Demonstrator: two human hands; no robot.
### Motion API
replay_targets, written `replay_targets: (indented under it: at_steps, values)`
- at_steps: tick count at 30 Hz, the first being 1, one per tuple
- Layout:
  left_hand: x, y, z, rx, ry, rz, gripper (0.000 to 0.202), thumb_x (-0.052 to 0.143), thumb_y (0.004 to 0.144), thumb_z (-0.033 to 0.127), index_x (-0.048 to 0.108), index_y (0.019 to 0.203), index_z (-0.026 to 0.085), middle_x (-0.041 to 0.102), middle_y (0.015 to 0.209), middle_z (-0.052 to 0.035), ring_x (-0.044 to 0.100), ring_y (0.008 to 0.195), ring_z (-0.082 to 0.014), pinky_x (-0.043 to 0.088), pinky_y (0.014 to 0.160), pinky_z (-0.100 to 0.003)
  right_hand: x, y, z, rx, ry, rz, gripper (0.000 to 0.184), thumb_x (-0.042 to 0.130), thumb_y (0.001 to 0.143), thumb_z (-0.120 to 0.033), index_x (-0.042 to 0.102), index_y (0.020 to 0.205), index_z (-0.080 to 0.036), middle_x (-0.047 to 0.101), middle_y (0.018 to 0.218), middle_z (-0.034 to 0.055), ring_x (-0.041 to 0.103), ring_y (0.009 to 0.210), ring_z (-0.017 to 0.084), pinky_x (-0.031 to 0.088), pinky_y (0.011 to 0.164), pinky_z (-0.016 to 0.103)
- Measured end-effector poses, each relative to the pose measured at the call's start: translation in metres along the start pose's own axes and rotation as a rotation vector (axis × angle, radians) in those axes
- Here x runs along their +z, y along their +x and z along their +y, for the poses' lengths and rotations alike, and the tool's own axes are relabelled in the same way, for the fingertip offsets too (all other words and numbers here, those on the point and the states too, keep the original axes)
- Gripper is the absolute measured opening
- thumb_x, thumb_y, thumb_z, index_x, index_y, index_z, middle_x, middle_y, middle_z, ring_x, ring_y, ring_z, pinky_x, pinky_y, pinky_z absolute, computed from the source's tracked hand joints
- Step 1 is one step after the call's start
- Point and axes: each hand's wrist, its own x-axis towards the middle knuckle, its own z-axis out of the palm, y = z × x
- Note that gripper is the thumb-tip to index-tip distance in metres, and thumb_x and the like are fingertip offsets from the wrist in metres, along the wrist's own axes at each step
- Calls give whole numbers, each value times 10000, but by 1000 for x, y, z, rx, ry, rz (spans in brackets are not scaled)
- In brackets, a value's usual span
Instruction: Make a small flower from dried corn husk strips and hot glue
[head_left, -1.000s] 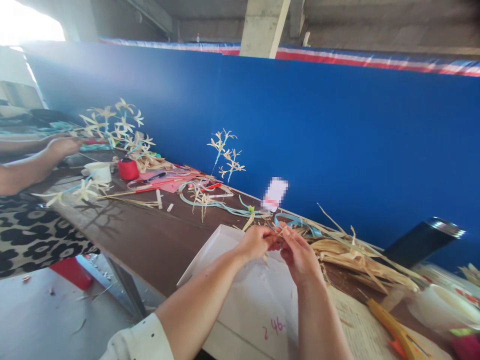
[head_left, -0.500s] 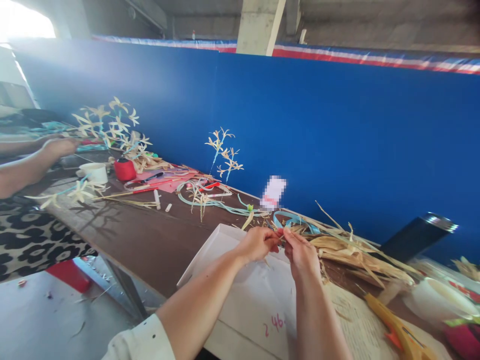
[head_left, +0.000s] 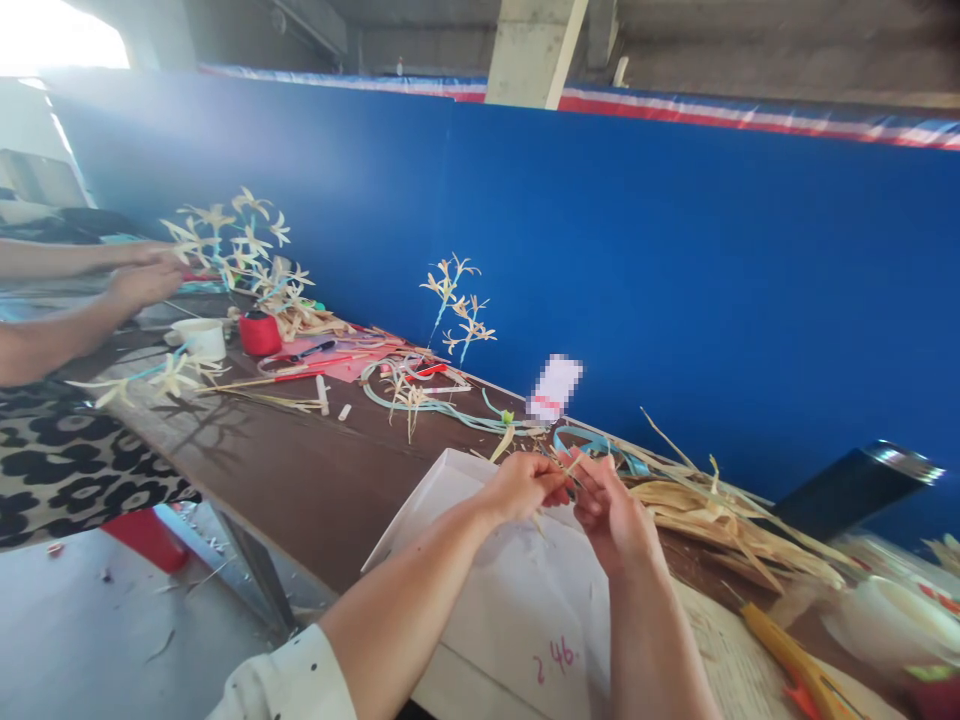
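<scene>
My left hand [head_left: 531, 487] is closed in a pinch over the white box lid [head_left: 491, 590], holding a thin straw-coloured strip [head_left: 568, 467] whose end pokes out between the fingertips. Close against it, my right hand [head_left: 616, 515] has its fingers stretched out and apart, with the palm partly showing and the fingertips near the strip. Whether they touch it is hard to see. Dry husk leaves [head_left: 697, 510] lie just right of my hands, and a pale blue ribbon [head_left: 592, 440] is behind them.
A black flask [head_left: 855, 490], a white cup [head_left: 900, 620] and a yellow cutter [head_left: 799, 660] are at the right. Husk flowers [head_left: 457, 310] stand by the blue partition [head_left: 675, 270]. Another person's hands [head_left: 146, 280] work at far left, near a red round container [head_left: 259, 333].
My right hand's fingers have opened out from a pinch and turned the palm more into view. My left hand keeps its pinch. The view has shifted slightly, and the other person's hands have moved.
</scene>
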Motion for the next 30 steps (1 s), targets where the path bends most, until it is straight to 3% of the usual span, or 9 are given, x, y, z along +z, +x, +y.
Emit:
replay_targets:
  at_steps: [5, 12, 22, 27, 30]
  values:
    - [-1, -2, 1, -13, 40, -53, 263, 542, 757, 344, 636, 737, 99, 595, 639, -29, 530, 576, -89, 413, 559, -217, 2, -3, 1, -52, -57, -16, 354, 747, 646, -374, 710, 939, -180, 658, 1016, 84, 283, 448, 34, 243, 369, 188]
    - [0, -3, 4, -51, 38, -96, 260, 545, 751, 330, 655, 813, 103, 629, 683, -45, 538, 591, -88, 440, 595, -227, -2, 1, 3, -73, -105, 33, 290, 791, 568, -370, 726, 756, -159, 647, 721, 54, 227, 427, 31, 160, 361, 193]
    - [0, -1, 0, -46, 153, -80, 314, 525, 755, 387, 660, 830, 113, 661, 724, -57, 569, 624, -107, 455, 611, -233, 5, 0, 5, -78, -126, 164, 321, 809, 510, -374, 711, 710, -143, 645, 673, 43, 245, 387, 15, 122, 346, 202]
    - [0, -5, 1, 16, 300, -42, 336, 476, 783, 402, 660, 736, 125, 655, 692, -44, 550, 579, -99, 407, 555, -210, 4, 1, 6, -81, -142, 194, 360, 826, 488, -380, 705, 708, -122, 505, 477, -23, 212, 372, 15, 107, 347, 203]
    - [1, -4, -2, 29, 306, -51, 330, 470, 787, 401, 662, 770, 134, 664, 709, -41, 565, 593, -108, 403, 552, -210, 3, 4, 9, -104, -140, 214, 352, 826, 492, -387, 691, 681, -122, 429, 425, -53, 198, 368, 18, 100, 350, 204]
